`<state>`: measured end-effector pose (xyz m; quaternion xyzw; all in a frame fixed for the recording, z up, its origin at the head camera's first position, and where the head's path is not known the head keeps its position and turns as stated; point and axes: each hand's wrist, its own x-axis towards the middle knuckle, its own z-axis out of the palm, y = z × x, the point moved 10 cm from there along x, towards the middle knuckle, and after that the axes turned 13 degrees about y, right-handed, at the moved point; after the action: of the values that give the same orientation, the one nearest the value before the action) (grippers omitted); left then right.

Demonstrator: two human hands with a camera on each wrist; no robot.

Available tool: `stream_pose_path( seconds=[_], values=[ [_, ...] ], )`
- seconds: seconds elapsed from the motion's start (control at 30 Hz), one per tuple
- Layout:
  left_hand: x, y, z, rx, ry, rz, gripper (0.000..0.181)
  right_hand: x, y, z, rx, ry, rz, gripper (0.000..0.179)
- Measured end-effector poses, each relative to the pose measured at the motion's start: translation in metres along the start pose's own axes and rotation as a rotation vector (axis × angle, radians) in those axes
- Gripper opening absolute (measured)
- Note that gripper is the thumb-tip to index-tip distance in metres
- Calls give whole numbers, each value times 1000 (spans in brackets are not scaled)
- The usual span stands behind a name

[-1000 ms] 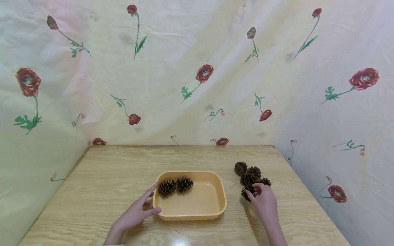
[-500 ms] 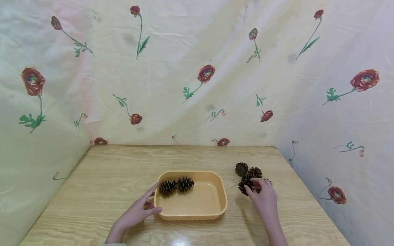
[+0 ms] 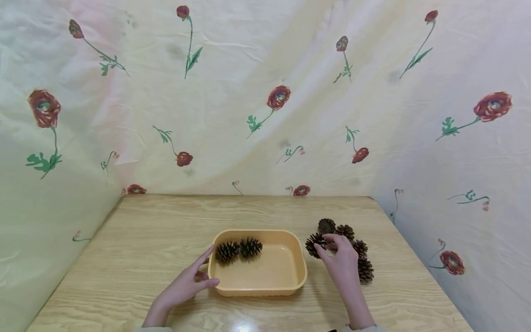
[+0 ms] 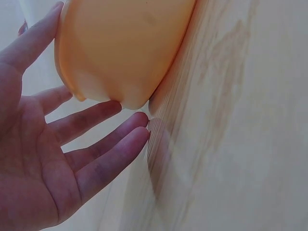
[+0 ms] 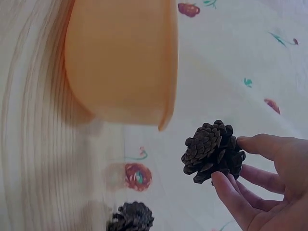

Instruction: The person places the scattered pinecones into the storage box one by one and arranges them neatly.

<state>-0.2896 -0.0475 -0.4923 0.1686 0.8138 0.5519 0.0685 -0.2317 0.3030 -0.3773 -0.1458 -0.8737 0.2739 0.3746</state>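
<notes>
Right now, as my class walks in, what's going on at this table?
A person is handling pine cones at a wooden table. The right hand pinches one pine cone in the air, just to the right of an orange tray. The left hand touches the tray's left end. Two pine cones lie inside, toward its far left corner, and several more sit on the table around the right hand.

pine cones point(image 5: 204, 149): dark brown | tray point(image 3: 269, 272): pale orange | tabletop point(image 3: 166, 221): light wood-grain | cloth point(image 3: 220, 101): cream, red-and-green flowers
</notes>
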Motion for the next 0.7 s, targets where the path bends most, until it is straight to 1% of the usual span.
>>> stream_pose_path(
  seconds=[0.07,0.27,0.37,0.5,0.7],
  values=[
    [0,0,0,1,2,2,88,0,-4,3,11,1,-6,32],
    [0,-1,0,-6,3,4,89,-4,-13,15,56,-45,32,34],
    [0,-1,0,-9,1,4,89,-7,-18,20,92,-50,34,32],
    [0,-1,0,-7,-2,7,88,-10,-21,30,121,-54,41,31],
    [1,-3,0,-6,-7,-2,88,-13,-22,42,137,-70,55,33]
  ],
)
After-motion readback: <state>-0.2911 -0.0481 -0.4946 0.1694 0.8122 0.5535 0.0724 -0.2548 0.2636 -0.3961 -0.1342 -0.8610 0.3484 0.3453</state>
